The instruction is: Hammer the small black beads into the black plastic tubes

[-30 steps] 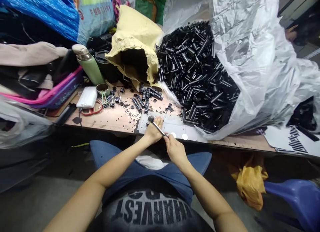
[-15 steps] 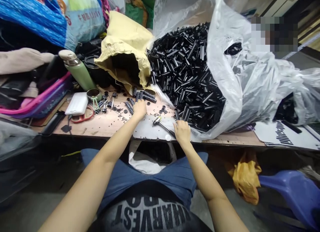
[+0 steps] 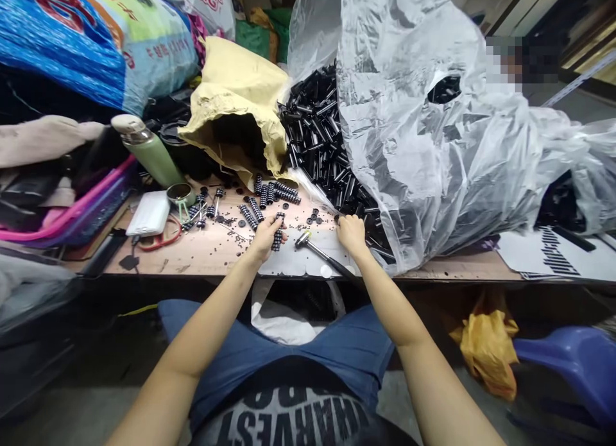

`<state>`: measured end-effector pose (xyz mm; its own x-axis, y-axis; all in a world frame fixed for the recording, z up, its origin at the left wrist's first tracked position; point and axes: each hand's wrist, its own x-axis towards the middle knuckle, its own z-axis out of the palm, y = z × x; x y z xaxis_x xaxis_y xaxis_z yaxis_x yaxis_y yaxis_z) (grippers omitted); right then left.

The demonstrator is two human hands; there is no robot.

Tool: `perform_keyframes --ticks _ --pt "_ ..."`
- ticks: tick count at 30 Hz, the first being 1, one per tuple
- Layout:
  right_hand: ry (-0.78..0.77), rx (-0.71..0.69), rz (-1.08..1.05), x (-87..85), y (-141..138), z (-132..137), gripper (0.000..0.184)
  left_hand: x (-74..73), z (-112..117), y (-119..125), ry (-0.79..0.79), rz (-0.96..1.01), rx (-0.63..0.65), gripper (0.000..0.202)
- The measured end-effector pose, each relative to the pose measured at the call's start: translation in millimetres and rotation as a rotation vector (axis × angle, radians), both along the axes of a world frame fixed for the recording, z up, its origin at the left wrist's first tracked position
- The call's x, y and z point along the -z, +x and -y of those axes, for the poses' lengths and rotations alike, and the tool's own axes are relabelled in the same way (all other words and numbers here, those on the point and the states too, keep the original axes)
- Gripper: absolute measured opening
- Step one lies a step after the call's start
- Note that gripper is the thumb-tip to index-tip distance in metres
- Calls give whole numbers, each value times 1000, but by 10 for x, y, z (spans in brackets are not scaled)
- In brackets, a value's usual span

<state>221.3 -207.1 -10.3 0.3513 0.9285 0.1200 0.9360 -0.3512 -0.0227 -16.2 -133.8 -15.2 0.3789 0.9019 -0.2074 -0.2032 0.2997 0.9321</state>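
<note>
Two hands are apart at the near side of the table [image 3: 462, 269]. Left hand [image 3: 264, 240] has its fingers wrapped around a bumpy black stick [image 3: 278, 234] with pale dots in rows. One end of the stick pokes up past the thumb, and the other end points down toward the body. Right hand [image 3: 352, 234] has its fingers at the near edge of a big pile of black tubes [image 3: 320, 128]. I cannot tell if those fingers grip a tube or only touch the pile.

Between the hands, a small hammer [image 3: 328, 260] lies on a flat gray sheet [image 3: 289, 264]. Its head is nearer the left hand, and its dark handle goes below the right hand. Little black rings [image 3: 315, 219] sit just beyond the hammer.

Past the left hand are more bumpy sticks [image 3: 248, 217], lying close together. Behind those, a yellow bag [image 3: 240, 74] has its mouth facing the body. Farther to the left of the left hand are red loops [image 3: 166, 239], a white box [image 3: 149, 214] and a green bottle [image 3: 154, 154], which leans over.

Beyond the right hand and to its right, a big clear bag [image 3: 399, 131] covers part of the tubes.
</note>
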Motion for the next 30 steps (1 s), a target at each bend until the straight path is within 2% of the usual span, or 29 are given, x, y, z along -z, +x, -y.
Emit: perform_keyframes --ticks 3,5,7,9,11,13,16,18,20,22,25,27,30 --pt "69 -53 -51 -13 5 47 23 -39 115 -33 -60 96 15 23" --pt "288 -72 -192 -30 -16 53 23 -56 165 -1 -67 69 17 28" --pt "563 -65 -473 -60 -47 18 22 -73 194 69 -55 17 17 31" --pt "700 -23 -855 -105 -84 -57 22 -100 206 161 -20 -18 11 31" --pt "713 31 -1259 -154 -135 -146 22 -143 207 260 4 -19 10 30" --pt "708 73 -1599 -182 -219 -219 23 -198 195 360 -41 20 28 27" --pt "681 92 -1896 -139 -409 -261 27 -272 140 505 -179 155 43 27" --pt "581 69 -1964 -71 -537 -246 31 -302 76 569 -222 235 -2 28" --pt "484 9 -1909 -26 -610 -208 37 -312 0 573 -195 261 -86 29" --pt "441 -107 -1705 -46 -607 -150 50 -306 -62 504 -111 218 -138 31" --pt "378 -286 -1335 -205 -532 -42 83 -282 -71 316 78 47 -52 28" --pt "268 -224 -1324 -337 -531 18 89 -270 -1 197 286 -102 -19 25" --pt "4 7 -1660 -475 -676 38 72 -269 182 100 647 -303 -23 18"
